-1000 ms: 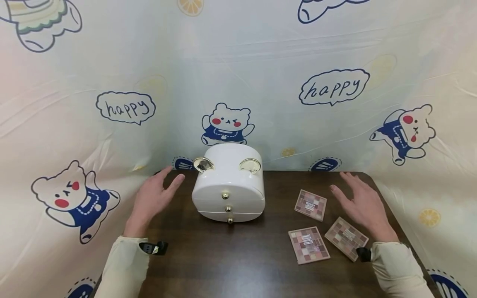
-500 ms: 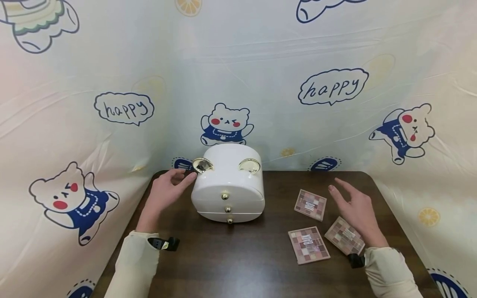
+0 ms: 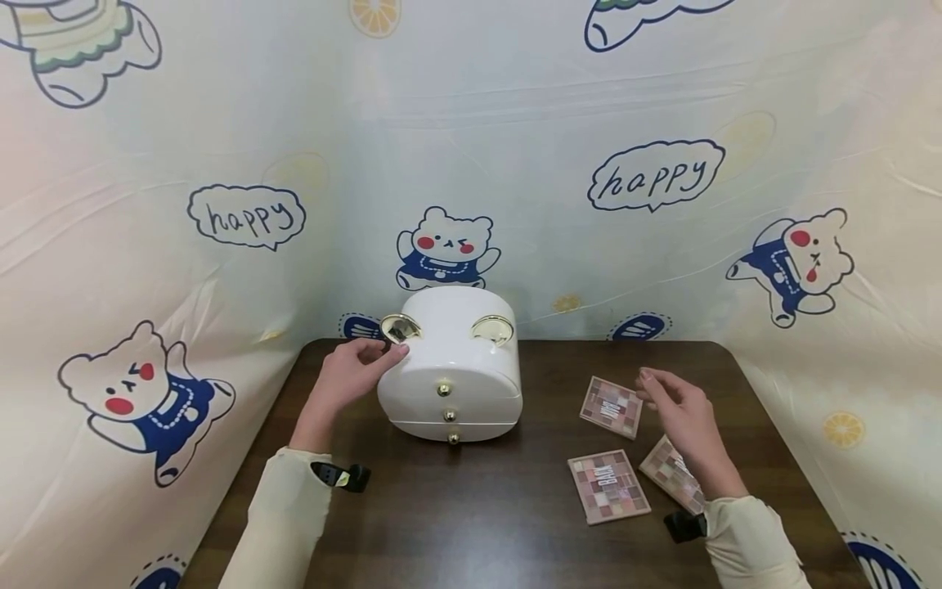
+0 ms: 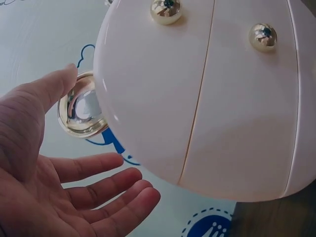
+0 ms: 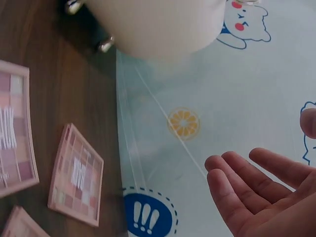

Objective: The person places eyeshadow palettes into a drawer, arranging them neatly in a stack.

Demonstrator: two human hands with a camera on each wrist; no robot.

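Note:
A glossy white storage box (image 3: 471,356) with gold ear-shaped pieces and several gold knobs down its front stands near the back of the table. At its left side is my left hand (image 3: 347,378), thumb by the gold ear (image 4: 84,111). The left wrist view has the fingers spread and relaxed, with nothing gripped. My right hand (image 3: 688,419) hovers by three eyeshadow palettes: a far one (image 3: 611,406), a near one (image 3: 608,487) and one (image 3: 671,473) partly hidden under the hand. In the right wrist view, the right fingers (image 5: 242,185) are loosely extended and hold nothing.
The dark wooden table (image 3: 471,532) has rounded back corners. A pale printed cloth (image 3: 537,229) with bears and "happy" bubbles hangs behind it and along both sides. Black straps with small cameras (image 3: 684,526) sit on both wrists.
My left hand has moved right, from the table's left edge up to the box. The right hand has come left and nearer, toward the far palette. Box and palettes stay in place.

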